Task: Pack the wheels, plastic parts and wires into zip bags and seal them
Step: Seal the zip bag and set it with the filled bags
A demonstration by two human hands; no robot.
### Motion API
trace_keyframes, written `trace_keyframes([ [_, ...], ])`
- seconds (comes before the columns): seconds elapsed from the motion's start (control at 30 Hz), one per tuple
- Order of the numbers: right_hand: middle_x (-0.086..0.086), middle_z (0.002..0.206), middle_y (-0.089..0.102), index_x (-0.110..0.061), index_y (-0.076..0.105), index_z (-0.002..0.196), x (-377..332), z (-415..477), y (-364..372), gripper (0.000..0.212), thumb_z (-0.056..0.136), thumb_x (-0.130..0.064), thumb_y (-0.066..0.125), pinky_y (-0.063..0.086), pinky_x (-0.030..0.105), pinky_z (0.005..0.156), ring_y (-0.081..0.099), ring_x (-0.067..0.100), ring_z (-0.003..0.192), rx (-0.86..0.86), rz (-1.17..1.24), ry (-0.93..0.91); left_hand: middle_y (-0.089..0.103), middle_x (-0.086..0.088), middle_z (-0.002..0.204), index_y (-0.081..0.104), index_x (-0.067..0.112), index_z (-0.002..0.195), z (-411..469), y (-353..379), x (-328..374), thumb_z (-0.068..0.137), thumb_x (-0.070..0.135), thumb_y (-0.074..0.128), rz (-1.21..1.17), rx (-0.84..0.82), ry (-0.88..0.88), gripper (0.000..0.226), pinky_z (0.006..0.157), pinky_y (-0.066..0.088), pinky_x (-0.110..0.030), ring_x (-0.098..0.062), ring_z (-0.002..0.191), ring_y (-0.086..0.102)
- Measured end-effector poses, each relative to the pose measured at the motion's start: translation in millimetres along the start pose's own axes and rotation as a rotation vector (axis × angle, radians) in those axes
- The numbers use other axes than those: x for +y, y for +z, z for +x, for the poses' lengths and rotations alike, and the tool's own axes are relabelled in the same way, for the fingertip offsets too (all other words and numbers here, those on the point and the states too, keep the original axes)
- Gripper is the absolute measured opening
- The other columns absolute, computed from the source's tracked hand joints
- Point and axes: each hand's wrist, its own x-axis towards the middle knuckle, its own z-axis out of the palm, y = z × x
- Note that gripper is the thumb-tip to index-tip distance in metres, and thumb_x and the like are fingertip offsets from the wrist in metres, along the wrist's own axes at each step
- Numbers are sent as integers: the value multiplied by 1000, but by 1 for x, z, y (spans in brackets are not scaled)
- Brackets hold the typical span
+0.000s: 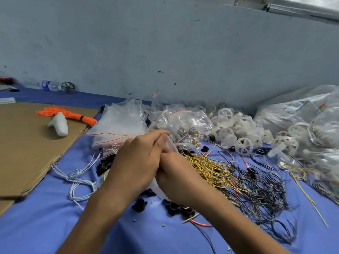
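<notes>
A scuffed pale blue wall (165, 52) rises behind the blue cloth (45, 226); daylight enters a window (311, 2) at the top right.

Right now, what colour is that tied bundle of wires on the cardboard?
The bundle is orange, with a dark tie; head view.

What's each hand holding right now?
Left hand: pinches the zip bag.
Right hand: grips the same zip bag, fingers mostly hidden.

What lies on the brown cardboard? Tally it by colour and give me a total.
Orange: 1, the tied wire bundle
White: 1, the plastic part
Total: 2
</notes>
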Motion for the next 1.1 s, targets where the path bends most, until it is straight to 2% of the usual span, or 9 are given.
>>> trace_keyframes([
  [0.1,22,105,63,1,63,105,-4,27,-6,25,85,3,48,40,20,69,54,26,80,-65,-106,-9,75,9,100,69,34,118,2,-7,3,100,39,50,-15,13,31,27,84,48,-27,-10,96,65],
  [0.2,19,120,62,1,59,121,-9,44,-13,32,91,-2,51,46,35,92,56,32,109,-170,-140,94,75,9,95,71,32,116,6,-11,4,100,36,51,-49,13,20,26,84,50,-28,-8,94,67],
  [0.27,20,117,62,-1,57,119,-16,43,-19,27,95,-6,47,45,33,76,56,31,93,-259,-149,99,69,12,75,71,32,114,7,-15,1,100,37,50,-105,43,-7,25,71,49,-23,0,78,64],
  [0.47,-4,103,63,-31,57,119,-18,-4,-41,28,91,-33,59,42,26,67,61,17,84,463,-202,-111,43,7,41,70,26,117,13,-26,-11,103,39,47,-160,155,-68,31,44,30,-27,-8,40,39],
  [0.57,-4,107,60,-31,49,123,6,2,-48,36,90,-39,62,43,31,74,58,18,92,167,-272,170,53,-1,51,72,29,111,13,-29,-8,101,33,53,-233,106,-74,21,45,44,-31,-12,46,46],
  [0.7,1,65,66,-8,69,105,22,16,-57,17,99,-13,53,45,28,46,55,11,50,26,479,392,53,-16,65,67,45,109,13,-48,-13,87,21,68,-358,-138,-117,33,50,47,-27,-23,58,51],
  [0.83,7,60,65,-4,65,116,7,27,-84,28,98,2,44,51,24,47,59,13,49,138,1122,377,56,2,70,54,49,102,12,-79,-17,72,26,66,-457,-80,24,39,51,46,-30,-18,58,52],
  [1.0,10,62,65,-2,65,112,-14,10,-111,26,94,-1,47,53,21,51,60,11,51,172,1372,315,66,8,81,69,33,87,6,-89,-6,82,34,51,-391,-143,187,18,53,48,-17,-9,60,53],
  [1.1,6,60,61,-3,67,111,-12,-11,-116,25,93,-2,49,52,18,49,58,9,48,221,1460,433,67,16,82,69,39,91,-3,-87,0,85,68,51,-158,-311,235,35,60,45,-7,-1,68,58],
])
